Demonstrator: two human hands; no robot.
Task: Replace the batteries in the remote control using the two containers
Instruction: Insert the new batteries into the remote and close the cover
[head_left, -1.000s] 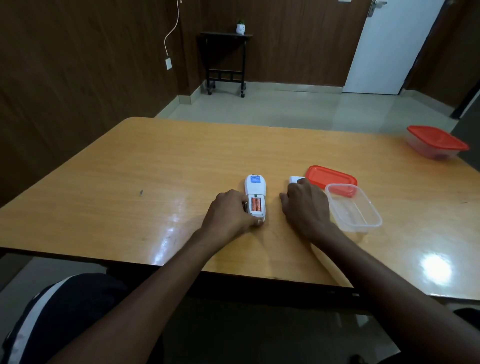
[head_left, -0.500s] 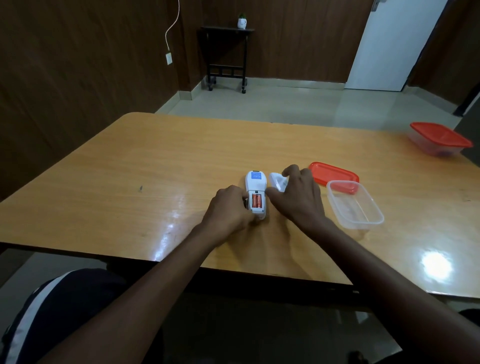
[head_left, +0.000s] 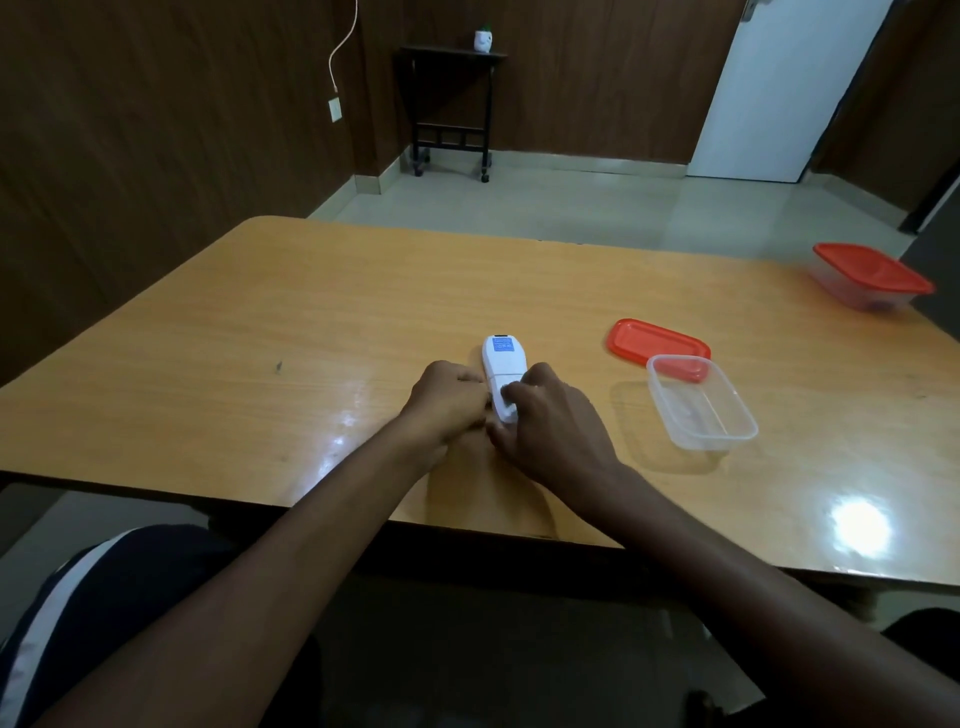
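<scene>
- Head view: I see the remote control (head_left: 503, 370) lying mid-bench (head_left: 260, 322), back up.
- My left hand (head_left: 448, 400) grips its near left edge with curled fingers.
- My right hand (head_left: 550, 421) grips the near end, fingertips on the back cover.
- Open clear container (head_left: 701, 402) sits to the right, its red lid (head_left: 657, 343) just beyond; lidded container (head_left: 870, 278) far right.

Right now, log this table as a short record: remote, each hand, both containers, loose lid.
remote: white remote control, back up, lying on the wooden table
left hand: left hand holds the remote's left edge
right hand: right hand fingers curled over its near end
open container: clear container, no lid
loose lid: red lid, partly under that container
far container: lidded container, far right
</scene>
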